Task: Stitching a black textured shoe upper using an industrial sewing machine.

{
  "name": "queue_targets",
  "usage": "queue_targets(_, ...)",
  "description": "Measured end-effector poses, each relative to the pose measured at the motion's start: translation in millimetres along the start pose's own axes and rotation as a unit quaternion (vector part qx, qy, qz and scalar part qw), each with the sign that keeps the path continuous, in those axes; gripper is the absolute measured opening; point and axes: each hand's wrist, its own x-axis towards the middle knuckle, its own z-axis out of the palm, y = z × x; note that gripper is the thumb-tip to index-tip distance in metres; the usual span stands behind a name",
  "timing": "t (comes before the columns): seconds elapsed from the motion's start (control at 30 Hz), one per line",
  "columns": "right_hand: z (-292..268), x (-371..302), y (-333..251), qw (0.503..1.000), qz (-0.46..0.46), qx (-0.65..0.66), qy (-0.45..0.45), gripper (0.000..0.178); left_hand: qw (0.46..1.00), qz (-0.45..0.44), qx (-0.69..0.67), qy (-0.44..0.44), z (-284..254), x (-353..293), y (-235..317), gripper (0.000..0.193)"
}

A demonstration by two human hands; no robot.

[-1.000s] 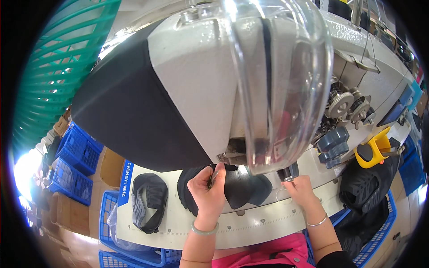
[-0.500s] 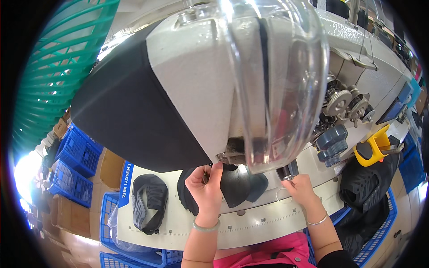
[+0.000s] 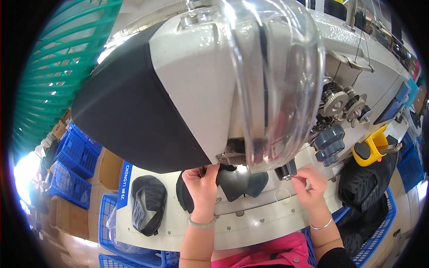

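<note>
My left hand (image 3: 202,187) is closed in a pinch under the head of a grey sewing machine (image 3: 196,76). A small dark thing shows between its fingers, too little of it to name. Beside and behind this hand lie dark shoe pieces (image 3: 233,184), partly hidden by the hand and the machine head. My right hand (image 3: 311,185) is held with curled fingers just right of a dark cylindrical part with a metal end (image 3: 286,170). Whatever its fingertips hold, if anything, is too small to see. A black shoe upper (image 3: 149,205) lies on the pale table (image 3: 250,228), left of my left hand.
A clear plastic guard (image 3: 286,89) and metal tension dials (image 3: 337,103) are on the machine. At right are a yellow holder (image 3: 372,145) and a blue basket (image 3: 380,232) with black uppers. Blue crates (image 3: 71,183) stand at left, below a green slatted plastic thing (image 3: 67,58).
My right hand has drawn a little to the right, away from the cylindrical part. My left hand has shifted slightly left and remains pinched under the machine head.
</note>
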Motion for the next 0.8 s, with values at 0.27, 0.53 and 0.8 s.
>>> queue_targets(0.27, -23, 47, -68, 0.971, -0.185, -0.055, 0.141, 0.029, 0.996, -0.073, 0.022, -0.042, -6, 4, 6, 0.004)
queue_targets(0.53, -9, 90, -109, 0.949, -0.222, -0.16, 0.156, 0.041, 0.993, -0.093, -0.067, 0.013, -13, -15, 9, 0.009)
queue_targets(0.8, -9, 103, -119, 0.929, -0.236, -0.207, 0.195, 0.038, 0.967, -0.169, -0.131, 0.137, -67, -83, -5, 0.034)
